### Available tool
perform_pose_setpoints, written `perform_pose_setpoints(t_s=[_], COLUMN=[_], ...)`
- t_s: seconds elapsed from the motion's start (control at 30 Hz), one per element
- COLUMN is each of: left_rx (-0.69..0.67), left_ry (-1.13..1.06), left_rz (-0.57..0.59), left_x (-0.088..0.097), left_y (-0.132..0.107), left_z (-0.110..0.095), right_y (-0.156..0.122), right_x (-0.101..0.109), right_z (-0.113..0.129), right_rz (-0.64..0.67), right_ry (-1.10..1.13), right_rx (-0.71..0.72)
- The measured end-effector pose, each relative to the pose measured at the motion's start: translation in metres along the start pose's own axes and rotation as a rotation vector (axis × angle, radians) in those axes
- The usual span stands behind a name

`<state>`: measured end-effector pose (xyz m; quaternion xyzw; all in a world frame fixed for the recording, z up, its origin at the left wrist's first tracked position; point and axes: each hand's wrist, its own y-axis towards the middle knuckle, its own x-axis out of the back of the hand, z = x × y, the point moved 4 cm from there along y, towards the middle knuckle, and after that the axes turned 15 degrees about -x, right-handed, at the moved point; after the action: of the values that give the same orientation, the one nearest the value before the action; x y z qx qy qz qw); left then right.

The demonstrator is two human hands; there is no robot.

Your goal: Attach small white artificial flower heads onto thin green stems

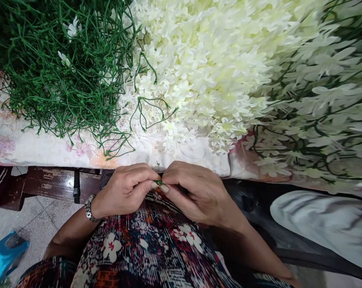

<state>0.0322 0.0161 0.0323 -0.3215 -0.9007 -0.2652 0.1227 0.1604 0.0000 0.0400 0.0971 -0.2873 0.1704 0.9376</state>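
Observation:
Both hands meet over my lap, at the front edge of the cloth-covered table. My left hand (128,190), with a metal watch (90,208) on the wrist, pinches a small green plastic stem piece (158,182) between thumb and forefinger. Pressed against the same piece are the thumb and curled fingers of my right hand (195,192). Most of the piece is hidden by the fingertips. Just beyond my left hand lies a heap of green artificial stems (70,76). White and pale yellow artificial blossoms (205,68) are piled beyond my right hand.
A floral cloth (43,148) covers the table. White flowers on green stems (321,96) spread at the right, hanging near the edge. A brown wooden bench (55,182) and a blue plastic object (7,256) are at lower left. Pale fabric (325,220) lies at lower right.

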Motion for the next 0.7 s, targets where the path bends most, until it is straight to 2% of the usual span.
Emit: perform_pose_setpoints(t_s=[0.13, 0.23, 0.3, 0.4, 0.5, 0.6, 0.7], left_rx=[0.114, 0.249, 0.344, 0.458, 0.513, 0.415, 0.164], left_ry=[-0.078, -0.102, -0.129, -0.221, -0.288, -0.183, 0.085], left_rz=[-0.049, -0.079, -0.079, -0.033, 0.003, -0.04, -0.091], left_x=[-0.002, -0.004, -0.005, -0.007, -0.008, -0.005, -0.001], left_y=[0.0, -0.001, -0.001, -0.003, -0.005, -0.006, -0.006], left_z=[0.002, 0.005, 0.008, 0.012, 0.014, 0.011, 0.002], right_y=[-0.002, -0.004, -0.004, -0.004, -0.005, -0.002, 0.001], right_x=[0.0, -0.002, -0.003, -0.004, -0.003, -0.002, -0.004], right_z=[0.001, 0.004, 0.006, 0.01, 0.011, 0.005, -0.005], right_rz=[-0.127, -0.225, -0.205, -0.11, -0.042, -0.05, 0.008], right_ry=[-0.192, -0.394, -0.51, -0.628, -0.663, -0.541, -0.176], right_rx=[0.144, 0.262, 0.333, 0.429, 0.486, 0.355, 0.073])
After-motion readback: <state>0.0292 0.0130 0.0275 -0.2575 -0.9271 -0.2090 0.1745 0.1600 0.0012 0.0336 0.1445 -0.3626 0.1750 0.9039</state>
